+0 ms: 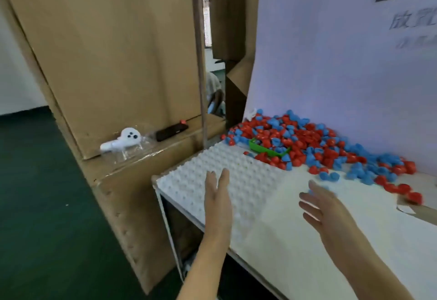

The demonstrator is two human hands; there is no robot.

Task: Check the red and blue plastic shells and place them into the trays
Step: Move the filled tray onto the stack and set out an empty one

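In the lower middle of the frame the left hand [217, 195] is flat, fingers straight, over the white bumpy tray [227, 172] on the table [307, 240]. The right hand [324, 207], lower right, is also spread and holds nothing. The red and blue shells [314, 143] lie heaped at the right middle, around a green scoop [262, 148].
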